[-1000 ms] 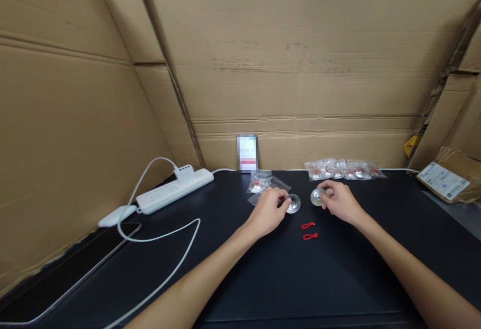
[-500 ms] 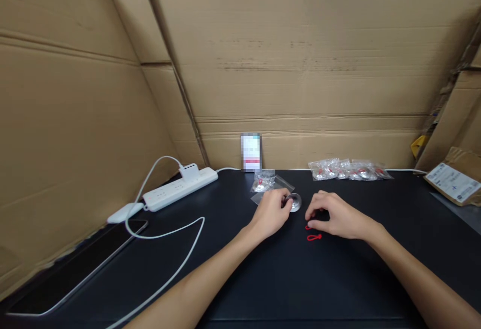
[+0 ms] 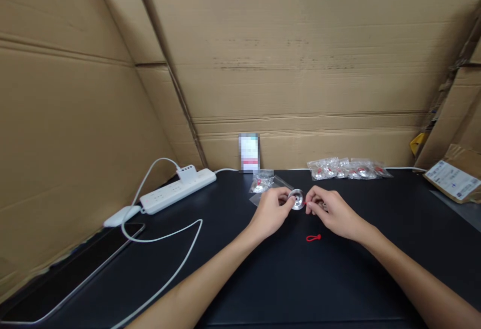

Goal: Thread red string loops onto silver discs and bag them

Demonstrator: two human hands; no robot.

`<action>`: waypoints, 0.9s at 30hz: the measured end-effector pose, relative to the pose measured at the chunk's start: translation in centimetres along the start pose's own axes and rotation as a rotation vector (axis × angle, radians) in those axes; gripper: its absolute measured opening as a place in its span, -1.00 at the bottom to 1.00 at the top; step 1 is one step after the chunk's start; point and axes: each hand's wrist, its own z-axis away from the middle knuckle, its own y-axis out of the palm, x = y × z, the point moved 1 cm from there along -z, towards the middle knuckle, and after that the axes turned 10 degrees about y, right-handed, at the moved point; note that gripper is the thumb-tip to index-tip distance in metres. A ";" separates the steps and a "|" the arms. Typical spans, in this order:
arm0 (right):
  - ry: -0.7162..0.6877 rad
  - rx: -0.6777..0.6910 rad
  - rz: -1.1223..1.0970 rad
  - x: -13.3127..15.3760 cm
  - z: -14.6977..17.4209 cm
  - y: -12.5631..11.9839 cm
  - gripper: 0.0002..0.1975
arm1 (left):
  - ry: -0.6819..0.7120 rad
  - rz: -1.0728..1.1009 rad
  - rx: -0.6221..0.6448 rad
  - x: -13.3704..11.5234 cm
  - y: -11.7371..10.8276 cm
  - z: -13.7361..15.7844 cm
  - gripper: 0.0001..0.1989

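Note:
My left hand [image 3: 275, 209] pinches a shiny round metal disc [image 3: 298, 193] with a hole at its centre, its face turned toward me. Just right of the disc, my right hand [image 3: 330, 212] is closed on a small red cord loop [image 3: 305, 203]; only a bit of red shows at the fingertips. On the black table below lies a second red cord loop [image 3: 313, 238] with a knot at its right end. Behind my left hand are clear plastic bags [image 3: 262, 182], one with something red and shiny inside.
Several filled clear bags [image 3: 349, 169] line the back edge. A phone [image 3: 249, 153] leans on the cardboard wall [image 3: 300, 88]. To the left are a white power strip [image 3: 178, 191], a cable [image 3: 180, 228] and a dark tablet [image 3: 75, 279]. A labelled brown package [image 3: 454, 178] lies at right.
My right hand has picked up one red cord loop from the table and brought it up beside the disc. My left hand has turned the disc's face more toward me.

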 end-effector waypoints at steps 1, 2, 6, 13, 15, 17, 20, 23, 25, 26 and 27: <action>0.020 -0.020 -0.052 -0.1 -0.1 0.1 -0.92 | -0.009 0.051 0.004 0.1 0.1 -0.1 -0.82; 0.036 -0.039 -0.087 -0.2 -0.2 0.1 -0.94 | -0.020 0.091 0.009 0.1 0.1 -0.1 -0.82; 0.034 -0.062 -0.113 -0.5 -0.4 0.4 -0.89 | -0.076 0.187 0.028 -0.1 0.3 -0.2 -0.81; -0.063 -0.213 0.127 -0.5 -0.3 0.8 -0.87 | -0.145 0.319 0.054 -0.5 0.6 -0.1 -0.79; -0.075 -0.258 0.156 -0.7 -0.3 0.9 -0.87 | -0.164 0.379 0.066 -0.6 0.7 0.0 -0.79; -0.073 -0.270 0.160 -1.0 -0.3 1.0 -0.87 | -0.180 0.446 0.081 -0.7 0.9 0.0 -0.79; -0.066 -0.252 0.174 -1.3 -0.3 1.2 -0.86 | -0.200 0.505 0.092 -1.0 1.0 0.1 -0.80; -0.078 -0.241 0.213 -1.4 -0.2 1.3 -0.87 | -0.211 0.531 0.089 -1.2 1.1 0.2 -0.80; -0.097 -0.239 0.237 -1.3 -0.2 1.3 -0.87 | -0.219 0.546 0.090 -1.2 1.1 0.2 -0.79; -0.106 -0.240 0.250 -1.3 -0.2 1.3 -0.87 | -0.221 0.552 0.091 -1.2 1.1 0.2 -0.79; -0.112 -0.241 0.265 -1.2 -0.2 1.3 -0.87 | -0.220 0.557 0.092 -1.2 1.1 0.2 -0.78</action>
